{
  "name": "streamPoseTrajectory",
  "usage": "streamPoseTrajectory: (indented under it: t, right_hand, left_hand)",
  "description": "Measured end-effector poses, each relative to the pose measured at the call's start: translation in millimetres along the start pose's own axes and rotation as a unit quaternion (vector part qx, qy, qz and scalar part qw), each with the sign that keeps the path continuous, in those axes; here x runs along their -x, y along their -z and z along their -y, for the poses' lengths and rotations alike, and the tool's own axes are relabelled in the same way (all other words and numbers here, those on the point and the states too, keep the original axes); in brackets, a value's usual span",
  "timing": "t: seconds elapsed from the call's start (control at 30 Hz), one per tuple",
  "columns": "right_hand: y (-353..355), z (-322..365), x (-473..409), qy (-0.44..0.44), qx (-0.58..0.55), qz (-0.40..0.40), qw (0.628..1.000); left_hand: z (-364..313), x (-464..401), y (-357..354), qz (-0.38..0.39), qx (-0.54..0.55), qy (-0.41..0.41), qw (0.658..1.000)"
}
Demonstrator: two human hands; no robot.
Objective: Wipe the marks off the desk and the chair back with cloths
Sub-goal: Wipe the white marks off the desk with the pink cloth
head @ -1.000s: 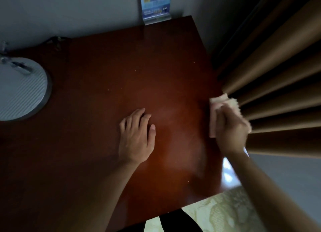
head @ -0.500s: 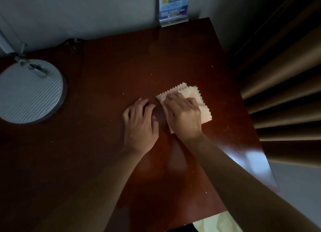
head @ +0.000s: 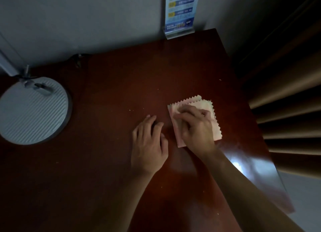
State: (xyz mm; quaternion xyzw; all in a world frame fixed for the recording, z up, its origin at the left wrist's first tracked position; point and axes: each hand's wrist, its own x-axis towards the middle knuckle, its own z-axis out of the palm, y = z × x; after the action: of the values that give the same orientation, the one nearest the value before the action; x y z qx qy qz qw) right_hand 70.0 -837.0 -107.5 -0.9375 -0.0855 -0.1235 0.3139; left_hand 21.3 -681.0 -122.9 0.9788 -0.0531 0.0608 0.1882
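your right hand (head: 196, 127) pressed pink cloth (head: 216, 127) at worktop (head: 112, 171) 3 o'clock, fingers curled on it | left hand (head: 149, 144) flat, fingers relaxed, just beside

Dim room. Grey wall (head: 86, 23) at 12 o'clock. Brown pleated curtain (head: 286, 92) from 1 to 3 o'clock. Pale floor (head: 305, 193) at 4 o'clock. Round grey ribbed lamp base (head: 33, 110) at 9 o'clock. Blue sign stand (head: 181, 12) against wall at 12.
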Motion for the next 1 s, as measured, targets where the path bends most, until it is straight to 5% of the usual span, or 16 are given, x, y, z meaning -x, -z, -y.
streamPoseTrajectory:
  t: [0.17,0.47,0.7,0.87,1.0]
  right_hand:
    - [18,5,-15,-0.097,-0.058,-0.148,0.982]
    - [5,-15,14,0.075,0.100,0.037,0.991]
    - [8,-44,-20,-0.083,0.147,-0.084,0.982]
    - [-17,-11,-15,0.050,0.125,-0.044,0.990]
    - [-6,-30,-21,-0.021,0.151,-0.086,0.984]
  left_hand:
    - [1,-1,-1,0.004,-0.001,0.000,1.000]
    - [1,-2,-1,0.000,-0.005,0.000,1.000]
    - [-1,0,-1,0.002,-0.011,0.005,1.000]
    - [1,-3,-1,-0.003,-0.011,0.004,1.000]
    - [-1,-3,-2,0.001,-0.012,0.005,1.000]
